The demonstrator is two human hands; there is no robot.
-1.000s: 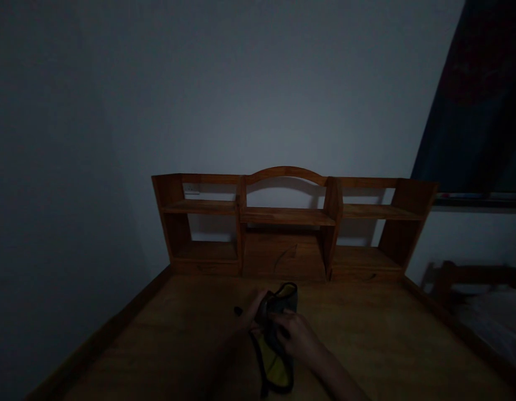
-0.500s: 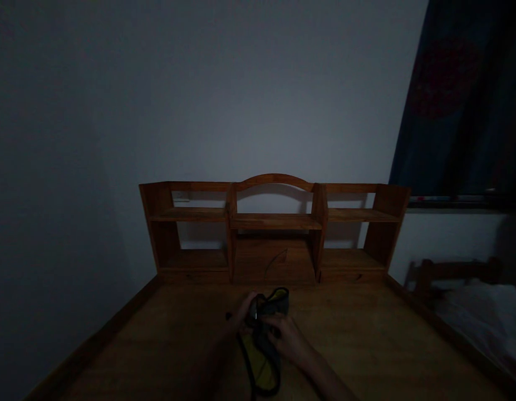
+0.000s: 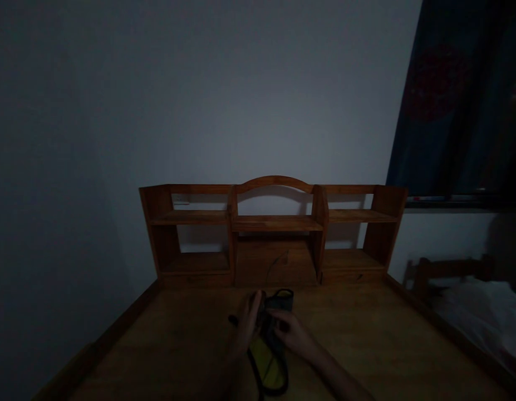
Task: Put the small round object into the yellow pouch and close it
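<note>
A dark grey fabric case [image 3: 269,365] with a yellow lining and black edging lies spread on the wooden desk. One end points toward me, and a looped end is at the far side. My left hand [image 3: 250,318] is closed around a small dark object [image 3: 261,314] above the middle of the case; its kind is too dark to tell. My right hand [image 3: 288,329] is beside it on the right, fingers bent and pinching at the dark part there. What the right fingertips hold is hidden in the gloom. A black strap end [image 3: 233,319] sticks out left of my left hand.
A wooden shelf unit [image 3: 276,224] with several compartments stands at the back of the desk [image 3: 191,345]. Raised edges run along both desk sides. At right are a dark curtain [image 3: 445,111] and a bed with pale bedding [image 3: 478,306].
Both hands and the case appear slightly further right. The left hand has turned, and the bright glint on the dark object no longer shows. The view has shifted a little.
</note>
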